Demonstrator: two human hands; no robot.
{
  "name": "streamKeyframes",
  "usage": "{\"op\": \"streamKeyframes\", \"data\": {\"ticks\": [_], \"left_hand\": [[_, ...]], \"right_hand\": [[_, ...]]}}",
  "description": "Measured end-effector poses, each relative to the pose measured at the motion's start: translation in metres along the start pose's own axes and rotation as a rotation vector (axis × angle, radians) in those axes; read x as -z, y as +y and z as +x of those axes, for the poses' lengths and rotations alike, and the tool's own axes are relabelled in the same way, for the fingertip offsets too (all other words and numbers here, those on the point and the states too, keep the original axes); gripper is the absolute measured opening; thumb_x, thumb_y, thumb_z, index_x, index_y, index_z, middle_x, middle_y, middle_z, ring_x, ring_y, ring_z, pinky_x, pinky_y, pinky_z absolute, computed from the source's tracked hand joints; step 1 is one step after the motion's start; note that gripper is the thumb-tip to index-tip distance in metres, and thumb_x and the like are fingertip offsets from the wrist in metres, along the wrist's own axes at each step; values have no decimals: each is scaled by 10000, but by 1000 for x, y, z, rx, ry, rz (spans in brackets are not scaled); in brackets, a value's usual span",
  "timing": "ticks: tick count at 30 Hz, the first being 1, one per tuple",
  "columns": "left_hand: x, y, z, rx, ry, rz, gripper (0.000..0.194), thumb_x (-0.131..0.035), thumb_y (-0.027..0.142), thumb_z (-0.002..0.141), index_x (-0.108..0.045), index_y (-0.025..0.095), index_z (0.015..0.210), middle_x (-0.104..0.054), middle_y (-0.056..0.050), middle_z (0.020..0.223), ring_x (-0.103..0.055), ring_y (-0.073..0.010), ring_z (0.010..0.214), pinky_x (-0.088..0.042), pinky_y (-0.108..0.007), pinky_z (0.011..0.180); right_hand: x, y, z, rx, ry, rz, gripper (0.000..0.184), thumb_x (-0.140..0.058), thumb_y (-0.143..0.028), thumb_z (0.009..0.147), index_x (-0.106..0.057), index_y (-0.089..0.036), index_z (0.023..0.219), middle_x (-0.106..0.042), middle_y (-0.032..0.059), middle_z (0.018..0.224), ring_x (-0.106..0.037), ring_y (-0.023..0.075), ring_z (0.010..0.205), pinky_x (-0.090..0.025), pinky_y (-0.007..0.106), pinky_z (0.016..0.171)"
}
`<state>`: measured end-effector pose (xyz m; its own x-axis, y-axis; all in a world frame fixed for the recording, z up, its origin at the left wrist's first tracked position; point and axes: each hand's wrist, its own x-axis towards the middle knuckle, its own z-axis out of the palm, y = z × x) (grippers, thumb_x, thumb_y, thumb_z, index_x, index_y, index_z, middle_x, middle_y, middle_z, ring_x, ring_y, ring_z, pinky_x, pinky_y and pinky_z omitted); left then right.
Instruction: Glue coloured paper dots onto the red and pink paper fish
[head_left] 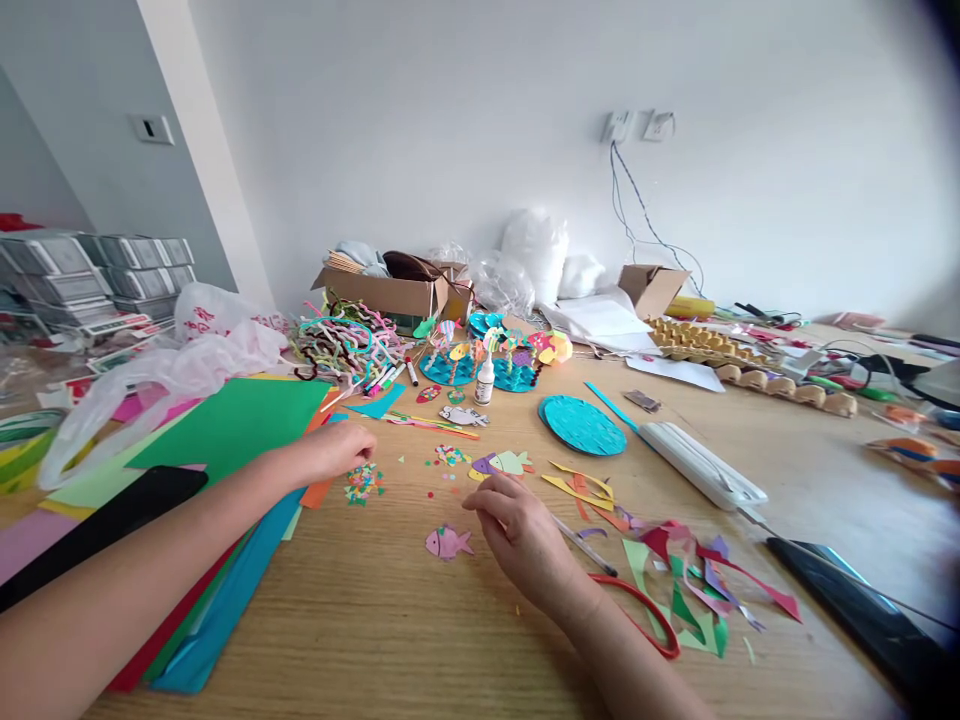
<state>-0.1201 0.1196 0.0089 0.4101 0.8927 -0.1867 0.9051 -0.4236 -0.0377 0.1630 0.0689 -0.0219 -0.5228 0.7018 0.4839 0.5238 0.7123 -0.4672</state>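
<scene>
A pink paper fish (448, 543) lies left of my right hand's (521, 530) loosely curled fingers, toward the tabletop's (375, 640) near edge. My left hand's (337, 450) pinch I can't tell.

Looks like a craft workspace indoors; home or workshop, impossible to tell. Judging by a wooden table (345, 630) strewn, from the near edge, with coloured paper (247, 420) at ten o'clock, pipe cleaners (345, 348) at eleven, a glue bottle (484, 384) at twelve, egg cartons (701, 345) at one, paper scraps (670, 541) at two. Beyond, at one o'clock, sockets (618, 126) on a plain wall (420, 120).
</scene>
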Motion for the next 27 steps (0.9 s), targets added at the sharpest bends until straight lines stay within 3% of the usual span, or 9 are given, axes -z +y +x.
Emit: {"op": "streamKeyframes", "data": {"ticks": [3,7,10,14,27], "left_hand": [[-2,-1,2,-15,-34,17,213,-538,298,897,-581,149,1042,-607,-61,1045,-604,-187,890,-511,-390,776],[-2,5,-3,-47,-65,10,153,-558,270,884,-610,135,933,-634,-42,950,-610,-177,855,-507,-379,766],[0,10,-8,-75,-61,-17,57,-597,136,816,-642,158,789,-660,-7,827,-618,-161,816,-482,-297,745],[0,18,-12,-90,-18,-46,174,-564,50,746,-660,193,770,-684,-4,825,-624,-153,811,-439,-215,704],[-12,30,-6,-149,30,-33,152,-546,70,726,-613,197,777,-652,-28,842,-606,-195,819,-426,-249,685]], "right_hand": [[1,0,0,2,0,1,295,-455,22,754,-677,-157,830,-642,67,804,-581,175,769,-461,280,672],[2,1,0,10,-4,4,290,-453,15,760,-674,-159,829,-640,65,800,-579,171,762,-459,276,669],[2,1,0,23,-1,4,288,-446,11,762,-670,-159,823,-642,66,797,-580,176,770,-460,280,672],[1,1,0,30,-8,-4,282,-443,6,766,-667,-158,818,-645,69,796,-585,181,764,-462,280,658],[1,3,0,12,-1,-12,285,-452,-3,770,-676,-172,816,-652,61,806,-598,168,758,-467,275,671]]}}
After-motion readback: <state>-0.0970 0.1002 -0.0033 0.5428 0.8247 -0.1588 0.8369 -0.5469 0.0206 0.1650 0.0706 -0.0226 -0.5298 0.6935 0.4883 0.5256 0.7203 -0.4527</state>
